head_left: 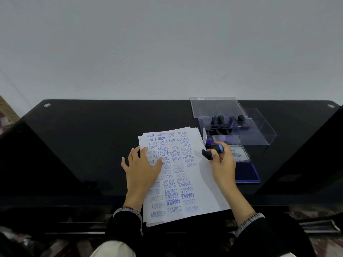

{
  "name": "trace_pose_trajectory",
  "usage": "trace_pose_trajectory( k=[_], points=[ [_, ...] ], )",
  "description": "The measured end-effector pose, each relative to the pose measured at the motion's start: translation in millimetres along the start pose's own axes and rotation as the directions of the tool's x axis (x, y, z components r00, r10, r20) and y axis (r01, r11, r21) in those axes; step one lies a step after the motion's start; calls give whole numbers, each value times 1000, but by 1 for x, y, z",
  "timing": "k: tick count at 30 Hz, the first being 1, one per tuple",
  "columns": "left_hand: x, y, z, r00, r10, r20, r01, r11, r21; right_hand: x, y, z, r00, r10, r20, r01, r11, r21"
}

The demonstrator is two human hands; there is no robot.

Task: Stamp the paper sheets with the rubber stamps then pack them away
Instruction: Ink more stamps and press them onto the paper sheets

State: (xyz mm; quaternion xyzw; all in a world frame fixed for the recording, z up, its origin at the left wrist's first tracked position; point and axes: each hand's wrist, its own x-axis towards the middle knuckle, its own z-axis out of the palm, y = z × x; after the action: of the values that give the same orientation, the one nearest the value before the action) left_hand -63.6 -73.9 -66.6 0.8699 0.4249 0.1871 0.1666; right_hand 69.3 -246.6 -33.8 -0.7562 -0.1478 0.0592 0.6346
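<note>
One paper stack (185, 175) at desk (83, 145) centre, covered in stamps. Four rubber stamps (229, 121) in clear box (259, 135) at 1 o'clock. Left hand (142, 166) flat, fingers spread, pressing the stack; right hand (221, 160) grips one stamp (213, 151). One ink pad (245, 166) at 3 o'clock.

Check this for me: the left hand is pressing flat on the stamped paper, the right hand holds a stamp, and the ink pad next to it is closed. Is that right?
Not quite: the ink pad is open, its lid folded back and the blue pad bare, as the head view shows. The rest stands: the left hand presses flat on the paper, and the right hand holds a stamp.
</note>
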Motion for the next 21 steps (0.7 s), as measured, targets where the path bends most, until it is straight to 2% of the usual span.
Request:
trace_pose_trajectory(
  k=[16,21],
  points=[
    [-1,0,-2,1000,3,15,-3,1000,-6,-3,-1,-3,999,3,43,-2,1000,-18],
    [0,3,-4,998,-4,63,3,1000,12,-4,-14,-28,997,-63,-47,65,997,29]
  ],
)
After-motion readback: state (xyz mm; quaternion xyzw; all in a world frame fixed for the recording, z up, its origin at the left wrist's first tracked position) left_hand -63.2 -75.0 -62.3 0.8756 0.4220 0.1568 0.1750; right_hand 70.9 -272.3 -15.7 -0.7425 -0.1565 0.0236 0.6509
